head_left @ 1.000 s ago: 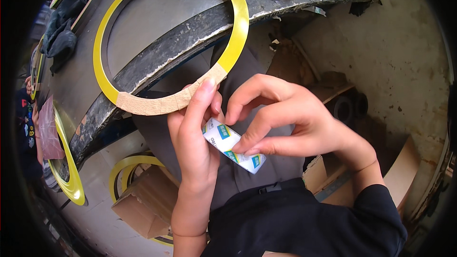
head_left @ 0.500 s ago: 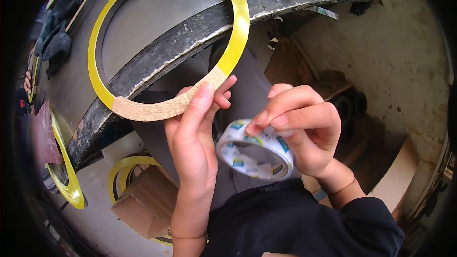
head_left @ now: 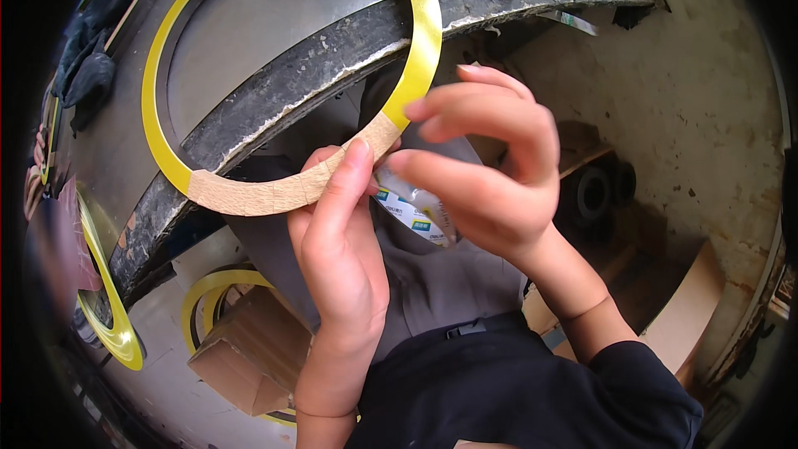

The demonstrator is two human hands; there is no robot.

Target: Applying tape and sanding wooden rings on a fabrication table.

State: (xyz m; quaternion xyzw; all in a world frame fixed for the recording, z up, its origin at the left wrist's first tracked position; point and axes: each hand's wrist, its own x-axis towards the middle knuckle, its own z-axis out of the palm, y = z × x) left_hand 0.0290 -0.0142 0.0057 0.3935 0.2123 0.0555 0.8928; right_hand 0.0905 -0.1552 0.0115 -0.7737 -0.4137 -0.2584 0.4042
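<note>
My left hand [head_left: 345,258] is closed on the lower part of a large flat yellow ring [head_left: 427,41], thumb on top and fingers underneath. The ring has a tan, grained section [head_left: 266,197] along its lower edge, and my thumb presses on that part. My right hand [head_left: 499,166] hovers at the ring's right side, fingers curved and apart, the tips slightly blurred. Beneath its thumb, a roll of clear tape [head_left: 416,214] with a printed core hangs beside my left fingers. Part of the roll is hidden, and I cannot tell what holds it up.
A metal-topped table [head_left: 241,41] with a worn black edge [head_left: 291,96] curves ahead. Left of it is another yellow ring [head_left: 120,337]. Below lie a cardboard box [head_left: 249,349] and more yellow rings [head_left: 204,295]. A stained wall [head_left: 665,91] stands at the right.
My right hand has let go of the tape roll and moved up and left to the ring's edge, its fingers spreading. The roll has shifted left, close to my left fingers.
</note>
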